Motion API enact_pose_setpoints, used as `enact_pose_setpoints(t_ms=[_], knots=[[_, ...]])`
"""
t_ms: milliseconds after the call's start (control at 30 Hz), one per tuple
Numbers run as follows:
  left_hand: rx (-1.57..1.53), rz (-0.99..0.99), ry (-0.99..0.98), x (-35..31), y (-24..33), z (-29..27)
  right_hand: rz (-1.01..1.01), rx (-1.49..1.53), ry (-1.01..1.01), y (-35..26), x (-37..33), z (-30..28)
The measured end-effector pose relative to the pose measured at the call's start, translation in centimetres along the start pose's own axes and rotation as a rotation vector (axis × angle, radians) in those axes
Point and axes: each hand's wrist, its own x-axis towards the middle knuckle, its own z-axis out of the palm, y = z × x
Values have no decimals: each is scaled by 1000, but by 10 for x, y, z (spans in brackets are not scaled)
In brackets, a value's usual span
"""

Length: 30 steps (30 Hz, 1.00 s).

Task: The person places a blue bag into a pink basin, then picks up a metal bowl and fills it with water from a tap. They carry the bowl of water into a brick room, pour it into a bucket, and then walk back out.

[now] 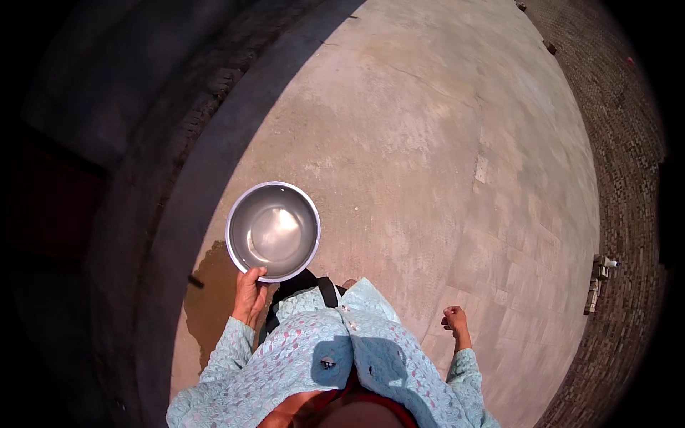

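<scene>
A round stainless-steel basin hangs out in front of me on the left, its inside turned up to view with sunlight glinting off the bottom. Nothing lies in it. My left hand grips its near rim, thumb over the edge and the other fingers mostly hidden beneath. Out to the right, away from my body, my right hand is curled into a loose fist. No object shows in it. Both arms wear light blue patterned sleeves.
Sunlit concrete ground spreads ahead. A wet patch darkens it at my left, beside a deep shadow. Along the right runs a brick wall, with a few blocks near its foot.
</scene>
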Motion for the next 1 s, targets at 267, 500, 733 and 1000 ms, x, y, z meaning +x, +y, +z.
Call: enact_pose_setpoints(t_ms=[267,500,733,1000], knots=[[10,-24,10,152,13,70,-891,-280,28,-412,78,30],[31,-59,-79,287,51,160,-702,-286,-168,-491,116,49],[83,-28,-87,413,85,237,176,24,-180,-388,158,29],[19,25,11,553,102,355,241,36,-170,-487,292,3]])
